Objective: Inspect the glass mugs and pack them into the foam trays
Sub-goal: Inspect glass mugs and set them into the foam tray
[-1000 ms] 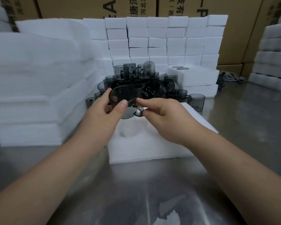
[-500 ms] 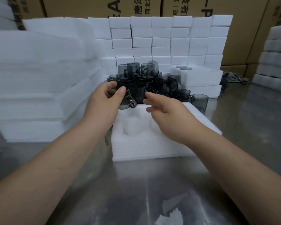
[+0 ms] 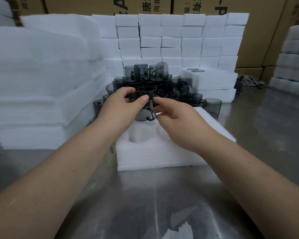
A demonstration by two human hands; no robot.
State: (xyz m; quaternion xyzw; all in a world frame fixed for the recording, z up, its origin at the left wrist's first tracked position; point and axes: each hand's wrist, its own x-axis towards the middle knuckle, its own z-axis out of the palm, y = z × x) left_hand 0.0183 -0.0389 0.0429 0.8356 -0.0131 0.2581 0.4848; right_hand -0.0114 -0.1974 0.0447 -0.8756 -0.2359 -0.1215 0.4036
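A: Well, above the tabletop [image 3: 145,195] and the foam tray [image 3: 162,156], where's the mug [image 3: 140,116]?

B: Over the tray's pockets. The left hand [image 3: 123,107] is wrapped round its wall, and the right hand [image 3: 178,121] is loose-fingered just beside the handle, gripping nothing.

A: Handling?

B: Probably slick, brittle and light. Hold the body, not the thin handle. The mug pile [image 3: 179,88] sits behind.

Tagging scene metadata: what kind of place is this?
Likely a factory or warehouse packing station: a heap of smoked glass mugs on a steel table, stacked white foam trays around it, printed cardboard cartons behind. The left hand grips one mug over an open tray.
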